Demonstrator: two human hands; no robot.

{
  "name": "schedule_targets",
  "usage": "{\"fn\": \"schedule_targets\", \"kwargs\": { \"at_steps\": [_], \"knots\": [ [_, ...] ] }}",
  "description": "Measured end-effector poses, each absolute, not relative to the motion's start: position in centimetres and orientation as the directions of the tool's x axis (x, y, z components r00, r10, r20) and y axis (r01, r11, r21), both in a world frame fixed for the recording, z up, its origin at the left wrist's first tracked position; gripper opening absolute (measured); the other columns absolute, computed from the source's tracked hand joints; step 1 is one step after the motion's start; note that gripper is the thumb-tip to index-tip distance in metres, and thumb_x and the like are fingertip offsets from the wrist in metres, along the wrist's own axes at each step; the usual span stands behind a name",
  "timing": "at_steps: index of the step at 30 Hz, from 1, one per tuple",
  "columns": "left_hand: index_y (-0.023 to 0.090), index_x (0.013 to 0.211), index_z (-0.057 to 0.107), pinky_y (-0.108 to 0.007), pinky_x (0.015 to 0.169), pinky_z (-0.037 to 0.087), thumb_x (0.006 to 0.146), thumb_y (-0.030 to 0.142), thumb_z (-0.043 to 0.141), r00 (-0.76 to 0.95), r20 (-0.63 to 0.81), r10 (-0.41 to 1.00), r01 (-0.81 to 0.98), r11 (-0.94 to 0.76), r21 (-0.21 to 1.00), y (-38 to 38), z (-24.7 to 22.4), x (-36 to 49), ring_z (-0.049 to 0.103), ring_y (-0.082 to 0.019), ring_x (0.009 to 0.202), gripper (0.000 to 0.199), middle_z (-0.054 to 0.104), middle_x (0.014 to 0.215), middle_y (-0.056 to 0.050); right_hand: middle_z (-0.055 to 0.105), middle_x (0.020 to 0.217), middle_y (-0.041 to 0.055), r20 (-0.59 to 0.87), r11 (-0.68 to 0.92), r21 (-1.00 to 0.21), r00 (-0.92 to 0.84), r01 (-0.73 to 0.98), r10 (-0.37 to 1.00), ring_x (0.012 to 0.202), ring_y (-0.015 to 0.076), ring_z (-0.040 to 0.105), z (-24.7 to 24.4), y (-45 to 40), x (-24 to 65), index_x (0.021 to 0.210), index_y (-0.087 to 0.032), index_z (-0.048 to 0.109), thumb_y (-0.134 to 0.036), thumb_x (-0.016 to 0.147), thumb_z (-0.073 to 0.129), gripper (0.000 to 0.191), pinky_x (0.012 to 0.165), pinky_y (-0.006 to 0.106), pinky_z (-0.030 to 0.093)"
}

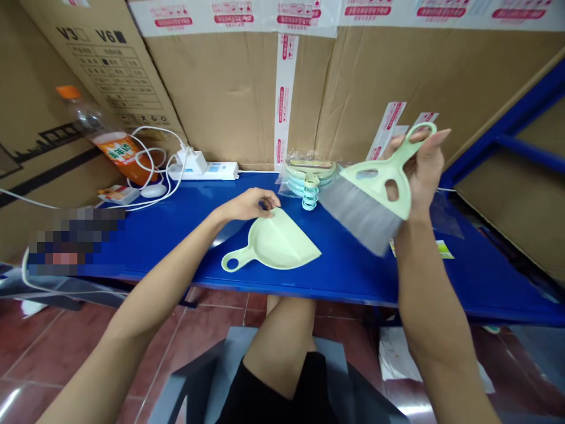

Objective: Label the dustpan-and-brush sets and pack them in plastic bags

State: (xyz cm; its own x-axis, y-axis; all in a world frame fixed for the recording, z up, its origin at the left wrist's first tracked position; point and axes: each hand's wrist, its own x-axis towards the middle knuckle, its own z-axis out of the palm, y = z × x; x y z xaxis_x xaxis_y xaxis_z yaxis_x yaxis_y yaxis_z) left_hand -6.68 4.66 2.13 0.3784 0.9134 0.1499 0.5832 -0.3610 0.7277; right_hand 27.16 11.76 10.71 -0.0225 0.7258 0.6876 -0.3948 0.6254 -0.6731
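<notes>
My right hand [424, 168] holds a pale green hand brush [392, 176] up above the table, its fingers at the looped handle. The brush's grey bristles point down and to the left, slightly blurred. A matching pale green dustpan [282, 241] lies on the blue table, its handle with a round hole pointing left. With curled fingers, my left hand [252, 204] grips the dustpan's far edge. Behind the two, a stack of green and light blue dustpans or brushes [310, 176] sits partly in clear plastic wrap.
On the left stand an orange drink bottle [121, 150], a white power strip [216, 171] with tangled cables, and a small box [119, 194]. Cardboard [220, 88] walls in the back of the blue table [353, 277]. A yellow-green card [444, 249] lies behind my right forearm.
</notes>
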Motion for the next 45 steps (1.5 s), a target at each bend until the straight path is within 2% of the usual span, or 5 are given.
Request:
{"fn": "schedule_targets", "kwargs": {
  "at_steps": [7, 12, 28, 35, 45],
  "knots": [
    [0.016, 0.124, 0.073, -0.037, 0.076, 0.063, 0.09, 0.061, 0.078, 0.374, 0.018, 0.927, 0.535, -0.231, 0.813, 3.4, 3.6, -6.3, 0.075, -0.026, 0.097, 0.057, 0.079, 0.114, -0.015, 0.073, 0.089, 0.0004, 0.725, 0.64, -0.685, -0.41, -0.347, 0.554, 0.067, 0.0151, 0.068, 8.8, 8.2, 23.2, 0.106, -0.026, 0.065, -0.055, 0.097, 0.082, 0.035, 0.067, 0.032, 0.057],
    [0.026, 0.146, 0.066, -0.029, 0.072, 0.058, 0.066, 0.05, 0.099, 0.657, -0.243, 0.713, 0.593, -0.291, 0.751, 1.4, 6.2, -8.7, 0.075, -0.024, 0.091, 0.091, 0.08, 0.113, -0.008, 0.076, 0.115, 0.0053, 0.597, 0.697, -0.701, -0.661, -0.155, 0.454, 0.1, 0.019, 0.075, 6.0, 7.5, 21.8, 0.124, -0.023, 0.061, -0.039, 0.101, 0.076, 0.031, 0.085, 0.032, 0.058],
    [0.03, 0.17, 0.041, -0.03, 0.078, 0.059, 0.058, 0.046, 0.1, 0.657, -0.16, 0.737, 0.575, -0.353, 0.738, 0.3, 6.9, -7.5, 0.076, -0.03, 0.113, 0.128, 0.075, 0.14, -0.014, 0.079, 0.12, 0.0069, 0.382, 0.876, -0.481, -0.89, 0.039, 0.25, 0.103, 0.0223, 0.074, 3.0, 6.4, 19.8, 0.131, -0.022, 0.067, -0.03, 0.1, 0.066, 0.032, 0.095, 0.036, 0.055],
    [0.02, 0.143, 0.065, -0.03, 0.078, 0.058, 0.077, 0.038, 0.089, 0.625, -0.093, 0.775, 0.536, -0.34, 0.773, 1.7, 4.9, -6.0, 0.078, -0.026, 0.098, 0.073, 0.082, 0.119, -0.011, 0.075, 0.1, 0.0066, 0.41, 0.913, -0.395, -0.87, 0.103, 0.275, 0.088, 0.0218, 0.07, 2.3, 7.2, 19.9, 0.124, -0.019, 0.077, -0.028, 0.095, 0.073, 0.031, 0.085, 0.034, 0.053],
    [0.015, 0.138, 0.071, -0.026, 0.057, 0.053, 0.077, 0.046, 0.097, 0.528, -0.052, 0.847, 0.362, -0.17, 0.916, 2.5, 3.6, -4.8, 0.068, -0.014, 0.069, 0.072, 0.08, 0.105, -0.01, 0.073, 0.105, 0.0092, 0.431, 0.92, -0.328, -0.834, 0.213, 0.346, 0.089, 0.0221, 0.07, 1.9, 7.4, 19.9, 0.12, -0.02, 0.084, -0.028, 0.1, 0.07, 0.026, 0.08, 0.034, 0.052]
  ]
}}
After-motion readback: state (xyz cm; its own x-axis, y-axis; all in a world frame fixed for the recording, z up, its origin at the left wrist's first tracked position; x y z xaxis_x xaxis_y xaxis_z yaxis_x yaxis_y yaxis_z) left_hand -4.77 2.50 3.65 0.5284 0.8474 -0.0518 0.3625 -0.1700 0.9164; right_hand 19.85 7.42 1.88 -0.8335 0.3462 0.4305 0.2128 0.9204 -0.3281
